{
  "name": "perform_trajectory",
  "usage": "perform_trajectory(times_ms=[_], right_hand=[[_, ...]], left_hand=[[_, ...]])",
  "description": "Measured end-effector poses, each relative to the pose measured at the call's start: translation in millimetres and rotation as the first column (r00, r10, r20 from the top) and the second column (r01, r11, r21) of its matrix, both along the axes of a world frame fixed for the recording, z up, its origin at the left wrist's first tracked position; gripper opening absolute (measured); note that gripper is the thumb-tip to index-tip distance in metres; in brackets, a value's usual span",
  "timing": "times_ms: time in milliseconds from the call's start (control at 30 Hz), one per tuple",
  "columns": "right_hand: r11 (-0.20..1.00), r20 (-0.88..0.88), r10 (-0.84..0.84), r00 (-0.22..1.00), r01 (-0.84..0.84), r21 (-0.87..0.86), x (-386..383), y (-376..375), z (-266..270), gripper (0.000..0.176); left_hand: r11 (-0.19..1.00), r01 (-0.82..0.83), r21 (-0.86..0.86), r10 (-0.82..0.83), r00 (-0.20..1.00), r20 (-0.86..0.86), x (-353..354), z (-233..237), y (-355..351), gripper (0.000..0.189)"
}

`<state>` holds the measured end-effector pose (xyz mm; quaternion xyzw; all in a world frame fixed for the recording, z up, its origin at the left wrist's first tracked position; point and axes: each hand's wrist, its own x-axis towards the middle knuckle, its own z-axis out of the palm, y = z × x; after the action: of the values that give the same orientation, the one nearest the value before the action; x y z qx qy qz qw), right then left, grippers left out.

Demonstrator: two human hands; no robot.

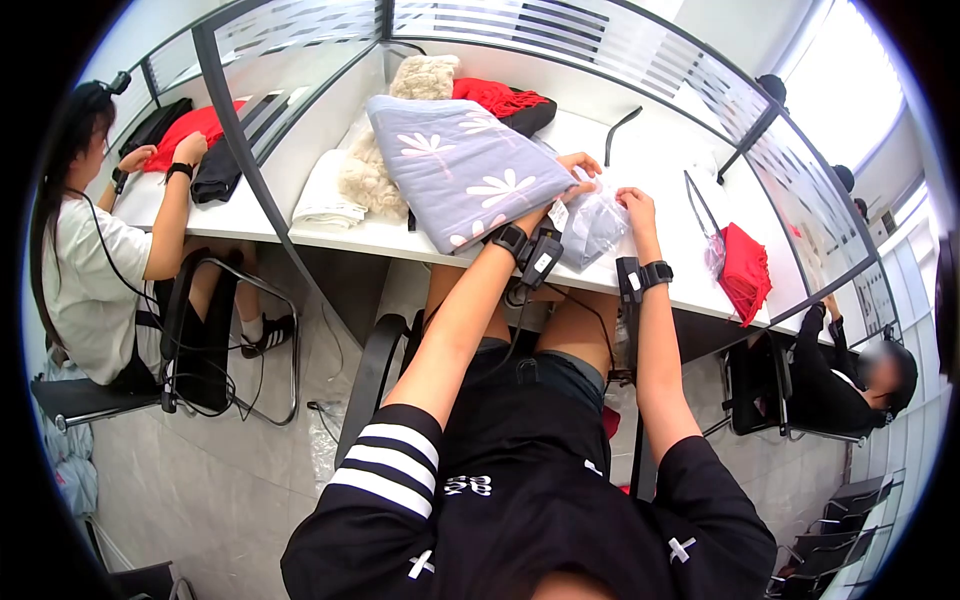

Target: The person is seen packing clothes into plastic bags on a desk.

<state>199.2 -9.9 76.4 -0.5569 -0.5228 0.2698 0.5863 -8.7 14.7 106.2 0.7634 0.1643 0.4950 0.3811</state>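
Observation:
A folded lilac cloth with white flower prints [455, 170] lies at the front of the desk, partly under my left forearm. Just past its right corner, my left hand [577, 175] is closed on the upper left part of a clear plastic bag [596, 235]. Pinched fingers of my right hand [637, 205] hold the bag's upper right edge. The bag is crumpled, and a small white tag [558, 214] shows beside it near my left wrist. Both wrists carry black straps and devices.
Beige fluffy fabric [372, 180], folded white cloth [328, 192] and a red fringed cloth [492, 97] lie left and behind. A red bundle [744, 270] hangs over the desk's right front edge. Partitions [240, 150] flank the desk; people sit on both sides.

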Motion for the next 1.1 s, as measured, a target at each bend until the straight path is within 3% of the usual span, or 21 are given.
perform_trajectory(times_ms=[500, 567, 700, 767, 900, 967, 1100], right_hand=[[1.000, 0.069, 0.030, 0.997, -0.030, 0.000, -3.9, -1.3, 4.8, 0.015], [0.995, 0.012, 0.095, 0.995, -0.095, -0.034, -16.0, -5.8, 15.3, 0.022], [0.994, 0.055, 0.087, 0.995, -0.083, -0.072, -25.9, -13.9, 24.1, 0.039], [0.996, 0.089, 0.079, 0.993, -0.081, 0.026, -28.7, -14.0, 23.1, 0.056], [0.986, 0.075, 0.113, 0.991, -0.121, 0.117, -33.6, -20.2, 30.6, 0.066], [0.976, 0.123, 0.097, 0.988, -0.118, 0.183, -32.6, -16.8, 28.7, 0.065], [0.972, 0.119, 0.161, 0.980, -0.179, 0.155, -28.6, -12.6, 23.2, 0.065]], left_hand=[[0.994, -0.043, 0.097, 0.041, 0.999, 0.023, 2.2, -2.4, 6.2, 0.023], [0.988, -0.062, 0.141, 0.057, 0.998, 0.035, 3.4, -4.8, 6.6, 0.023], [0.936, -0.183, 0.302, 0.157, 0.982, 0.108, 7.0, -13.5, 11.4, 0.024], [0.958, -0.166, 0.236, 0.143, 0.984, 0.110, 7.7, -18.8, 11.4, 0.024], [0.977, -0.047, -0.209, 0.068, 0.993, 0.096, 3.2, -23.1, 13.6, 0.025], [0.965, -0.053, -0.257, 0.074, 0.995, 0.070, 0.8, -22.0, 11.1, 0.026], [0.968, -0.058, -0.243, 0.064, 0.998, 0.016, -2.8, -18.7, 9.2, 0.026]])
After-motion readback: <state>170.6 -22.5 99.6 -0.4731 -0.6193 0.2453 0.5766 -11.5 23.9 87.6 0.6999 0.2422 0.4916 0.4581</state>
